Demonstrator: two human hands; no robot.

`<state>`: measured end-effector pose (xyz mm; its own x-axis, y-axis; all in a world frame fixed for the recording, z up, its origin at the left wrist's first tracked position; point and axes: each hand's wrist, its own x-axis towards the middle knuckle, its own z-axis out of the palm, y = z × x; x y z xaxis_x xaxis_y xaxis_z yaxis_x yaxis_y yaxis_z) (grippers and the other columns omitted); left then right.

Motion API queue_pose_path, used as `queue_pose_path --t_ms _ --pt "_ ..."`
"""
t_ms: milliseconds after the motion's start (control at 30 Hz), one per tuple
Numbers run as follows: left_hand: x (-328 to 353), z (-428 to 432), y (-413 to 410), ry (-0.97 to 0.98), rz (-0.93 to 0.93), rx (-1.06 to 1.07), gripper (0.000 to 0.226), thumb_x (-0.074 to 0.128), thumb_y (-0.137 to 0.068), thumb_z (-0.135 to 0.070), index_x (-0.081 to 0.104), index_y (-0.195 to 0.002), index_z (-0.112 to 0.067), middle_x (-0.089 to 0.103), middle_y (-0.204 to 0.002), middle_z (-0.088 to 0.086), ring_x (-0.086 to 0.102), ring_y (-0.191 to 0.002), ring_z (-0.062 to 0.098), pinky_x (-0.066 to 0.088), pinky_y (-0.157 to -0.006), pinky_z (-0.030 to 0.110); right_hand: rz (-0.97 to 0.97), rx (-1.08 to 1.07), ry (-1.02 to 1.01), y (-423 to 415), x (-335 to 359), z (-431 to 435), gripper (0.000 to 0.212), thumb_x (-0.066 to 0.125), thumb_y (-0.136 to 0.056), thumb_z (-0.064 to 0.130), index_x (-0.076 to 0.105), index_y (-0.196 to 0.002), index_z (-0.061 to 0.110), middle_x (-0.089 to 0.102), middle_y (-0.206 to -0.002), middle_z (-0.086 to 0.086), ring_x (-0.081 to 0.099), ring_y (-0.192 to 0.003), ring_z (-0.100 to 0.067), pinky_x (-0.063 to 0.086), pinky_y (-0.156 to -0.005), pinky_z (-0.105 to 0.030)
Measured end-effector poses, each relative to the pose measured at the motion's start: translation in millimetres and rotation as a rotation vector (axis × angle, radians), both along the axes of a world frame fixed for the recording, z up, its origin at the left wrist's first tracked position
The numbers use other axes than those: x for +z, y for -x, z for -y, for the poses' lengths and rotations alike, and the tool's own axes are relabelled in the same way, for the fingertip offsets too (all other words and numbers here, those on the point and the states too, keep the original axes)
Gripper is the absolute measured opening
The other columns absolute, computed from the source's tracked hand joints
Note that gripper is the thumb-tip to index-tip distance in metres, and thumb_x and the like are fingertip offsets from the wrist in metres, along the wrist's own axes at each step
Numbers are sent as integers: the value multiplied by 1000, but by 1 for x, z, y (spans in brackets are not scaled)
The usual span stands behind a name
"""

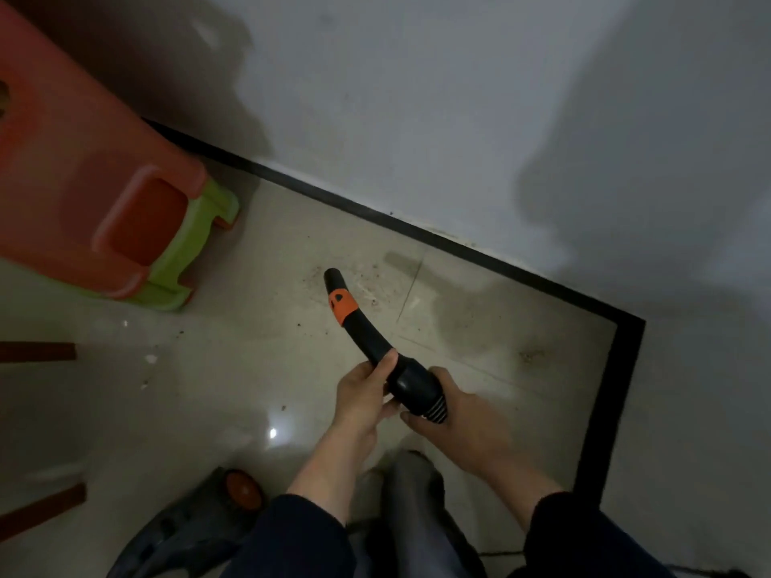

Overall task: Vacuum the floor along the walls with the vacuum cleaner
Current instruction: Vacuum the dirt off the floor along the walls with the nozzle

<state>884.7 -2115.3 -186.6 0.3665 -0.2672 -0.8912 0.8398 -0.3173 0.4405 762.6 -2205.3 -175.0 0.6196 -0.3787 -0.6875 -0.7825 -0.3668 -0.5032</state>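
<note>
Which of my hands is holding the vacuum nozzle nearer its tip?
Your left hand: it holds the curved black nozzle ahead of the right hand, which holds the ribbed hose end behind it.

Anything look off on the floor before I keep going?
Dirt stands out: dark crumbs scattered on the tile around the vacuum nozzle, beside the black baseboard, and a dull smudge nearer the corner. Also, the nozzle is a bare tube with no floor head.

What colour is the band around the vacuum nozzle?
Orange band on the curved black plastic nozzle; head view.
</note>
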Motion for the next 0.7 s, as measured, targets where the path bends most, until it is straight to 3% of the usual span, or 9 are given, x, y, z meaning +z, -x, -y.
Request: queue_pose_path --t_ms 367,700 --pt "-173 6 -44 -96 19 161 30 69 -89 -32 64 -104 -7 71 -102 9 67 -97 21 57 -58 28 29 94 -36 -60 -186 18 45 59 -77 69 44 -105 36 63 -87 11 62 -76 -8 53 -71 -29" --pt "-268 8 -70 -33 157 357 34 77 -83 -27 55 -96 -4 70 -99 13 67 -89 20 56 -59 30 110 118 -62 -104 -276 23 47 62 -75 70 50 -107 37 65 -86 8 65 -72 -11 58 -70 -39"
